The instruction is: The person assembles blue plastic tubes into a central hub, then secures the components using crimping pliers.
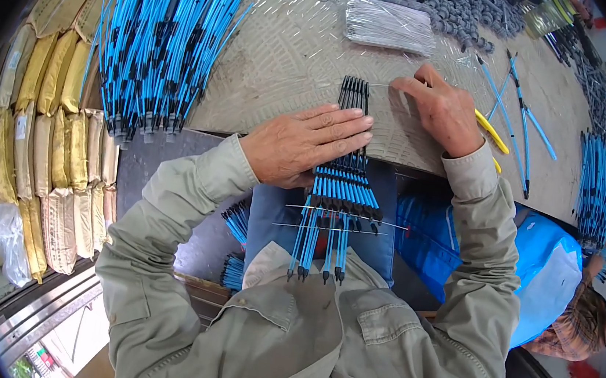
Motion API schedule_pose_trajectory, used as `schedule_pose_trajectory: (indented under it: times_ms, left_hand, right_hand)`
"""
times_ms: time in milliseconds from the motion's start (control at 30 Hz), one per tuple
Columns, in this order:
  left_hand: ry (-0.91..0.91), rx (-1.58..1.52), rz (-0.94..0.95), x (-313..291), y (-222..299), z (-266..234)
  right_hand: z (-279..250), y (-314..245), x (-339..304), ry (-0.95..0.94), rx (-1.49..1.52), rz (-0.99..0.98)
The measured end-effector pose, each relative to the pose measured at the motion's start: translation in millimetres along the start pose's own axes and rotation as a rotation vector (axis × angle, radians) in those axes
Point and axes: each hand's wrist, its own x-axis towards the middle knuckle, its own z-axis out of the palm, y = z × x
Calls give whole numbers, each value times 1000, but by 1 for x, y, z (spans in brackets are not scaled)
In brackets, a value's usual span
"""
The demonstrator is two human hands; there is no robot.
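Note:
A row of blue and black rods lies side by side across the table's front edge, their lower ends hanging over my lap. Two thin metal wires cross the rods below the edge. My left hand lies flat on the rods with its fingers stretched out, pressing them against the table. My right hand rests on the table just right of the rods' black upper ends, pinching a thin metal wire that points left over them.
A big heap of blue and black rods lies at the left of the patterned metal table. A clear bag of wires, grey parts, yellow-handled pliers and loose blue rods lie behind. Tan sacks are stacked left. Another person sits at right.

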Motion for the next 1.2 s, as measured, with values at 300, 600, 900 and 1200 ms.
schedule_pose_trajectory:
  times_ms: [300,600,900,1200]
  left_hand:
    - [10,38,44,4,-4,3]
    - [44,62,45,4,-4,6]
    - [-24,121,23,2,-2,1]
    - [46,75,24,4,-3,12]
  right_hand:
    - [-10,-11,-1,-97,-18,68]
    - [3,-12,8,-19,43,49]
    - [11,-16,22,-46,74,23]
    - [-19,-29,10,111,263,97]
